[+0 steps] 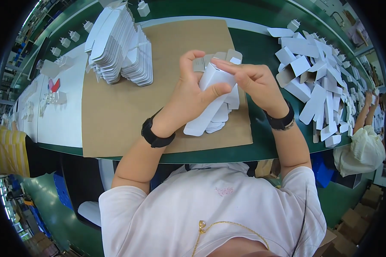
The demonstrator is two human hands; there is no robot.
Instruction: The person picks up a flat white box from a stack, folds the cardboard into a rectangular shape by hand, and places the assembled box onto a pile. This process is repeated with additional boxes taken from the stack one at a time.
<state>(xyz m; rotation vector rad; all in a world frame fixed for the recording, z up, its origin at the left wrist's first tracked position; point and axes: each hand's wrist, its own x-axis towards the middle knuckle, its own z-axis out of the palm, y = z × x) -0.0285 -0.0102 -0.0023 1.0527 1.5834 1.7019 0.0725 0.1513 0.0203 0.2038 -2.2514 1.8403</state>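
A small white folding carton [214, 78] stands tilted between my two hands, above the brown cardboard sheet [116, 124]. My left hand [185, 96] grips its side, thumb across the front and index finger raised. At its upper end, my right hand [258, 82] has its fingers pressed together on the edge by the flap; the thumb's contact is partly hidden. Under the hands lies a small loose pile of flat white carton blanks [219, 118]. I wear a black band on each wrist.
Tall stacks of flat white cartons [111, 47] stand at the back left. Folded white cartons [313, 73] are heaped on the right. White plug adapters [143, 8] line the green bench's far side. Other people, one in a yellow striped top [8, 147], work at both sides.
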